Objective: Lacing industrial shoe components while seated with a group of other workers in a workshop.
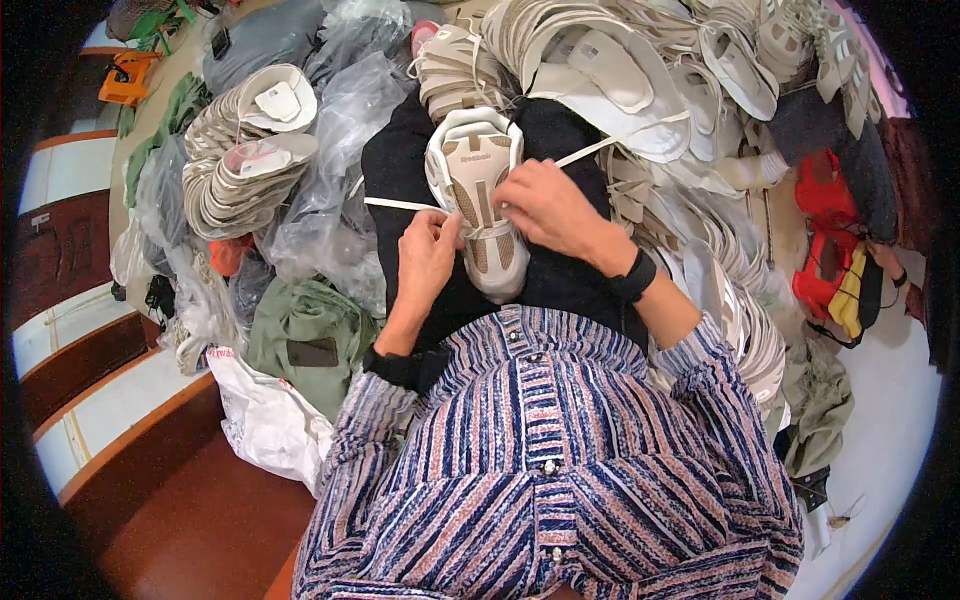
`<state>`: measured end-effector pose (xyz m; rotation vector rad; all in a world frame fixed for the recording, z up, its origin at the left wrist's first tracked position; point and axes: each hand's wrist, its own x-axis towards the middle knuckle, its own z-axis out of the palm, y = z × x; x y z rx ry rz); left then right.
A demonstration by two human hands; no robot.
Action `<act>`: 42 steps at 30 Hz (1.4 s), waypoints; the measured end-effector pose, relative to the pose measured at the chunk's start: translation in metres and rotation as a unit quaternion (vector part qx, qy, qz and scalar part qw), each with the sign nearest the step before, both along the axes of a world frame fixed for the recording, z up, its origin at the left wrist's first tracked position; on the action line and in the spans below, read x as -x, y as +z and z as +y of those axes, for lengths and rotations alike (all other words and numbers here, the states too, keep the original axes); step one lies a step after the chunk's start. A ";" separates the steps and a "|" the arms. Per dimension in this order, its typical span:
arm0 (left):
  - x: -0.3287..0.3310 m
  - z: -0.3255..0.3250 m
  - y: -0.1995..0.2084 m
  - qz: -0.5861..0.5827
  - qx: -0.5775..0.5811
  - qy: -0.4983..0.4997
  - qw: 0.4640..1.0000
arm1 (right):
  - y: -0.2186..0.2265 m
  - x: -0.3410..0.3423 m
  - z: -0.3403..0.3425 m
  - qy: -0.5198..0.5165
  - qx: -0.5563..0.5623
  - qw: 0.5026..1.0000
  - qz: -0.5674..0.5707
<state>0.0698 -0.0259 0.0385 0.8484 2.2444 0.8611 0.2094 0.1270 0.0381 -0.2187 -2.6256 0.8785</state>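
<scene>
A beige and white sneaker upper lies on my lap, on black cloth, its toe pointing toward me. My left hand pinches a flat white shoelace at the shoe's left edge, and one end sticks out to the left. On the other side my right hand has its fingers pressed together at the eyelets, closed on the lace there. A second lace end runs from behind that hand to the upper right. The fingertips partly hide the eyelets.
Stacked shoe uppers stand at the left, and more uppers fan out beyond my knees and along the right. Crumpled clear plastic and a green bag lie at my left. Another person's hand shows at far right beside red objects.
</scene>
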 end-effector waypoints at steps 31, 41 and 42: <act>-0.018 -0.006 -0.009 0.013 -0.115 -0.061 0.991 | 0.030 -0.008 0.053 -0.039 0.697 0.710 0.098; -0.012 0.026 -0.007 0.195 -0.102 -0.160 0.962 | 0.017 -0.029 0.015 -0.116 0.645 0.734 -0.175; -0.008 0.027 -0.013 0.153 -0.171 -0.147 0.962 | 0.010 -0.025 0.009 -0.127 0.690 0.697 -0.147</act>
